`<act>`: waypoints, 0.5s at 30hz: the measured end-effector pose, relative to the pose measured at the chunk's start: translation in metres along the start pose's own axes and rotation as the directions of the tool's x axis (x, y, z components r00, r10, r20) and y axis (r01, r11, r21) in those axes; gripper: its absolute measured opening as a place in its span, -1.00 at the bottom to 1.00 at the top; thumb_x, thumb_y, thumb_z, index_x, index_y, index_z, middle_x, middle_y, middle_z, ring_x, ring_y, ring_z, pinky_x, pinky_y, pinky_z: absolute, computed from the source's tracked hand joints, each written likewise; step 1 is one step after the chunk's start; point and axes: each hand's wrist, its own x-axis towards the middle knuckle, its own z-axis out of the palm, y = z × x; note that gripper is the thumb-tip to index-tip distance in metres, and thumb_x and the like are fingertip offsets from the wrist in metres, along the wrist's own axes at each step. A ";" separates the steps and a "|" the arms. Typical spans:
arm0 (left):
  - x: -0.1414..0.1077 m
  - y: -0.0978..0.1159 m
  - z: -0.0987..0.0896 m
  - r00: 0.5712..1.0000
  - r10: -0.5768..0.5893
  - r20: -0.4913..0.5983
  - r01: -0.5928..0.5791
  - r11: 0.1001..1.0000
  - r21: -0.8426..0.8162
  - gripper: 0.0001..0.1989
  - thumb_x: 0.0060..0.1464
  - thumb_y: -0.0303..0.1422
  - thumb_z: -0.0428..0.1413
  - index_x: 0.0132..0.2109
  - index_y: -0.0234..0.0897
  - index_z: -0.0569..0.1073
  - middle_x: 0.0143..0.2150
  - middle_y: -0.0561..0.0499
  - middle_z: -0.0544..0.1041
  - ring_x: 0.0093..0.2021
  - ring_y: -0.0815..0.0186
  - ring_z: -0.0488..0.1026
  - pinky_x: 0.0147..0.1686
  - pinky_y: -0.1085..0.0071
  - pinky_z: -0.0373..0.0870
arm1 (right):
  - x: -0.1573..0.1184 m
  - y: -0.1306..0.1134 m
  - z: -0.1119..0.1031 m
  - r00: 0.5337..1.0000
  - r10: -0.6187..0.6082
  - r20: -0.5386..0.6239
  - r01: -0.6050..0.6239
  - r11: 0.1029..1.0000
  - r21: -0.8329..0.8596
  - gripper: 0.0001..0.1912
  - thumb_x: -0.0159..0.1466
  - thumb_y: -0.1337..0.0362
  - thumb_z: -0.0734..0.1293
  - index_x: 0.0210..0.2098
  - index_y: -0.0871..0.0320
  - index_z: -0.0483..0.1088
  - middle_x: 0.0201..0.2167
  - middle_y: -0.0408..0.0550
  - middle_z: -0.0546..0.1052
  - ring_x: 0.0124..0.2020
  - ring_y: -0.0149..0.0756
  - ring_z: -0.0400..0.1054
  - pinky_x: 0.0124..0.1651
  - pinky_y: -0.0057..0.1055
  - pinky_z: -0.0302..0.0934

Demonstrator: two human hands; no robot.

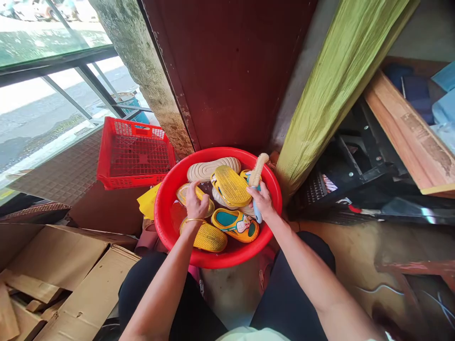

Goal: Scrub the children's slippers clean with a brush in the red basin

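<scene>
A red basin [161, 222] stands between my knees, holding water and several shoes. My right hand [263, 201] grips a scrub brush [259, 171] with a blue handle and pale bristles pointing up. Beside its fingers lies a yellow clog [231, 183], sole up; whether they touch is unclear. My left hand [197, 202] has thumb and fingers apart, above another yellow shoe [183, 193] that it partly hides. Nearer me are a yellow clog with a teal inside and cartoon figure [234, 225], and an upturned yellow clog [209, 237]. A beige sole [213, 168] rests at the far rim.
A red plastic crate [137, 156] sits at the left beyond the basin. Cardboard boxes [71, 255] with wood pieces lie at lower left. A dark red door [234, 71] is straight ahead. A green curtain [337, 85] and wooden drawer [408, 128] are on the right.
</scene>
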 end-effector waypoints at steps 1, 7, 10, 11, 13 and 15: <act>0.004 -0.009 -0.003 0.994 -0.109 -0.029 0.111 0.992 0.065 -0.39 0.07 -0.33 0.09 0.28 -0.33 0.32 0.31 -0.29 0.38 0.38 -0.05 0.26 0.40 0.01 0.11 | 0.001 0.000 -0.002 1.000 0.007 -0.028 -0.006 0.999 0.035 -0.30 0.34 -0.09 0.22 0.36 0.08 0.09 -0.26 -0.14 0.48 -0.61 -0.47 0.29 -0.58 -0.53 0.27; -0.002 -0.032 0.002 0.900 -0.376 0.219 0.256 0.865 0.432 -0.34 0.17 0.04 0.10 0.24 -0.34 0.38 0.36 -0.47 0.31 0.38 -0.30 0.23 0.26 -0.22 0.21 | 0.009 0.001 -0.018 0.990 -0.105 -0.095 0.081 0.971 -0.223 -0.16 0.37 -0.01 0.20 0.52 0.11 -0.14 0.01 0.14 0.55 -0.37 -0.20 0.50 -0.39 -0.30 0.45; -0.013 -0.026 0.012 0.893 -0.397 0.212 0.246 0.825 0.509 -0.18 0.14 0.15 0.09 0.34 -0.36 0.28 0.46 -0.55 0.11 0.46 -0.38 0.06 0.24 -0.32 0.18 | 0.011 0.007 -0.021 0.986 -0.114 -0.119 0.051 0.898 -0.437 -0.22 0.39 0.12 0.19 0.52 0.18 -0.08 0.04 0.21 0.56 -0.20 -0.07 0.55 -0.18 -0.19 0.49; -0.015 -0.025 0.015 0.891 -0.414 0.189 0.273 0.819 0.505 -0.08 0.11 0.16 0.12 0.40 -0.37 0.20 0.49 -0.59 0.01 0.48 -0.39 -0.01 0.25 -0.32 0.17 | 0.010 0.008 -0.022 0.985 -0.121 -0.126 0.046 0.875 -0.482 -0.23 0.38 0.16 0.20 0.51 0.19 -0.04 0.05 0.22 0.57 -0.13 -0.04 0.56 -0.10 -0.17 0.49; -0.018 -0.025 0.020 0.883 -0.441 0.157 0.323 0.816 0.479 0.07 0.03 0.14 0.21 0.47 -0.38 0.04 0.52 -0.61 -0.15 0.52 -0.39 -0.16 0.27 -0.30 0.15 | 0.008 0.009 -0.024 0.980 -0.158 -0.124 0.065 0.832 -0.550 -0.25 0.36 0.21 0.22 0.50 0.21 0.01 0.13 0.23 0.55 0.03 0.00 0.52 0.07 -0.13 0.44; -0.018 -0.030 0.024 0.883 -0.445 0.149 0.341 0.827 0.447 0.11 -0.02 0.01 0.29 0.50 -0.37 -0.02 0.54 -0.59 -0.23 0.53 -0.38 -0.28 0.30 -0.29 0.10 | 0.004 0.006 -0.026 0.969 -0.221 -0.112 0.110 0.789 -0.604 -0.26 0.37 0.22 0.23 0.49 0.22 0.03 0.25 0.24 0.47 0.19 0.03 0.43 0.20 -0.08 0.36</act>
